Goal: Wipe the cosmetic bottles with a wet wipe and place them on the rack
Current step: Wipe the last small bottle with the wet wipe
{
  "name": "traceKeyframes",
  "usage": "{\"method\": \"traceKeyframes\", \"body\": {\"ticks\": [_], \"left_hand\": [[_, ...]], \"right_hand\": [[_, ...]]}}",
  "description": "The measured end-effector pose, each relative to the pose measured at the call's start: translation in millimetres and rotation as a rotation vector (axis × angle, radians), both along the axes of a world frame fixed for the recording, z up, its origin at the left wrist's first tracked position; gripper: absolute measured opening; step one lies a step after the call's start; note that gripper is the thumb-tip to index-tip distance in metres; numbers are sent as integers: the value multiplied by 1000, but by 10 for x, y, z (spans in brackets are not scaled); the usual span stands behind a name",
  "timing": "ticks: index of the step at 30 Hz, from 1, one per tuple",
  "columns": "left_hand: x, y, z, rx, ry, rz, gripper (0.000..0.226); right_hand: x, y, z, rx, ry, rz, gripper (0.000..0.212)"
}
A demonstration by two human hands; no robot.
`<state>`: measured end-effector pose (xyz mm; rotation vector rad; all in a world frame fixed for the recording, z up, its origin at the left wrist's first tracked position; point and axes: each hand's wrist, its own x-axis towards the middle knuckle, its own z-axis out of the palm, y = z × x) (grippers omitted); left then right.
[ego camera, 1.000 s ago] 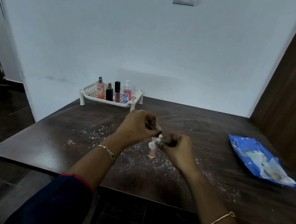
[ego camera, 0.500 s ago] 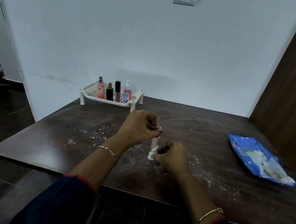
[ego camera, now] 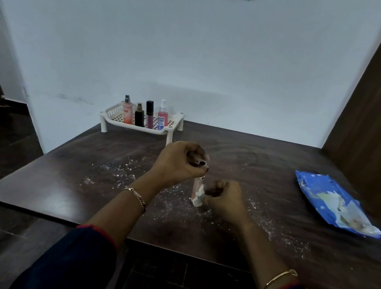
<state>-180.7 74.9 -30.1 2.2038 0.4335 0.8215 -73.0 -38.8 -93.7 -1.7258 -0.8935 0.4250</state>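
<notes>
Pink bottle [ego camera: 195,186] upright over the table [ego camera: 54,186], its top gripped in the curled fingers of the left hand [ego camera: 180,164]; the right hand [ego camera: 225,199] pinches a white wipe [ego camera: 197,198] against the bottle's lower part. White specks [ego camera: 118,175] lie scattered round the bottle. Behind and left of the bottle, well apart, a rack [ego camera: 113,111] holds four bottles [ego camera: 149,114] upright. Far right of the bottle lies a blue pack [ego camera: 320,196]
</notes>
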Motion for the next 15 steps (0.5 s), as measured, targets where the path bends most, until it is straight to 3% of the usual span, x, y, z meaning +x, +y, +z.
{"method": "traceKeyframes", "body": {"ticks": [3, 9, 15], "left_hand": [[-3, -16, -57, -91, -40, -25, 20], [-125, 28, -206, -298, -106, 67, 33], [-374, -131, -230, -773, -574, 58, 25]], "right_hand": [[-11, 15, -119, 18, -2, -35, 15], [-145, 58, 29, 83, -179, -98, 8], [-439, -39, 138, 233, -901, -218, 25]]}}
